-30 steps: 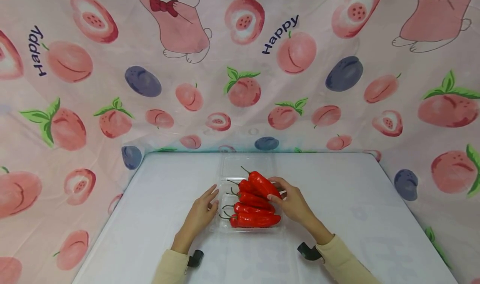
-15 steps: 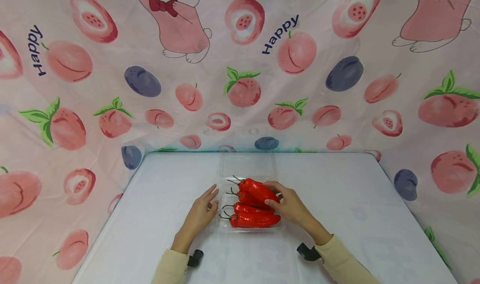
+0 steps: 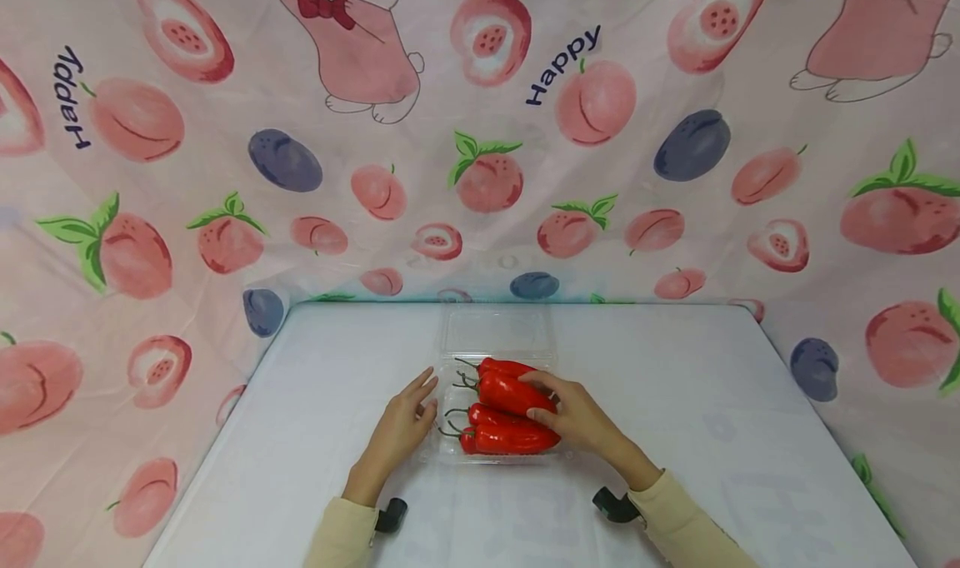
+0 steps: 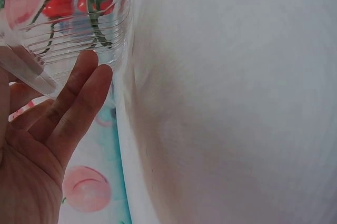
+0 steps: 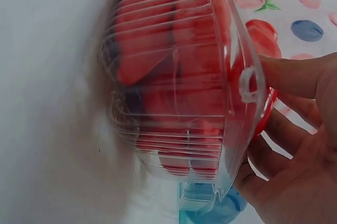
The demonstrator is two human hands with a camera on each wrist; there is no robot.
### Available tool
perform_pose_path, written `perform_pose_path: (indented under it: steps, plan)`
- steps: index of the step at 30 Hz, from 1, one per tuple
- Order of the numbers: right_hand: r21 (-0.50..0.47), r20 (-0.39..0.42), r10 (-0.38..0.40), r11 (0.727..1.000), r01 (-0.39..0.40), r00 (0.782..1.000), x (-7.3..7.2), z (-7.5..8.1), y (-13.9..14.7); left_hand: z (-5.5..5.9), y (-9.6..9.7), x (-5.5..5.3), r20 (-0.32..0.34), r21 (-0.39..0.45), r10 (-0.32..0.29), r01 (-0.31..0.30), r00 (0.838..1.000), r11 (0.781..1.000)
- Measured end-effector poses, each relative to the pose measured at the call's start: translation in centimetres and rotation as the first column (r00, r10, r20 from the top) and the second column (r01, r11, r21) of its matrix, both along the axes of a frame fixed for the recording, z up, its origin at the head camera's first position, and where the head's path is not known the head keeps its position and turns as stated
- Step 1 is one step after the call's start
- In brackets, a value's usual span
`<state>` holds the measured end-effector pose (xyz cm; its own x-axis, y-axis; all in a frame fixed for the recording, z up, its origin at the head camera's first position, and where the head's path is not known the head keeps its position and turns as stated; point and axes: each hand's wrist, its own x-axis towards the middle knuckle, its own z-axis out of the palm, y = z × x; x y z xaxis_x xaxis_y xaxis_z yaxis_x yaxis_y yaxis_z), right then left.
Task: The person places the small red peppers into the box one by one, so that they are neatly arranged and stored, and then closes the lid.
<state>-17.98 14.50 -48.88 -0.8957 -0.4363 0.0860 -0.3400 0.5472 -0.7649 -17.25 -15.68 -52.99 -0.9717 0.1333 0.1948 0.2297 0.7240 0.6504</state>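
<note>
A clear plastic clamshell box (image 3: 495, 460) holds several long red peppers (image 3: 510, 439) with green stems pointing left. My right hand (image 3: 577, 414) grips one large red pepper (image 3: 510, 393) by its right end, thumb on the near side, above the others. In the right wrist view, the box's ribbed wall (image 5: 195, 92) hides part of the peppers, and the fingers reach over its rim. My left hand (image 3: 401, 422) stays at the box's left side, fingers fairly straight. The left wrist view shows its fingertips against or very near the ribbed wall (image 4: 79, 39); its thumb is mostly hidden.
The box's transparent lid (image 3: 495, 332) lies folded back toward the far table edge. A white cover spreads over the table (image 3: 675, 385). Behind hangs a pink fruit-print cloth (image 3: 420, 151). Dark wrist devices (image 3: 617, 505) sit below both wrists.
My right hand has brought the gripped pepper from the box's far side toward me and lower, over the middle peppers. The left hand has stayed put.
</note>
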Motion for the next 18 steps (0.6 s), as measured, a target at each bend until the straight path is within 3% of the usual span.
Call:
perform_pose_path:
  steps: [18]
  plan:
    - [0.07,0.052,0.039,0.997,-0.042,0.998,-0.11,-0.2,-0.32,0.06,-0.07,-0.01,0.001,0.013,-0.003,0.003,1.0,1.0]
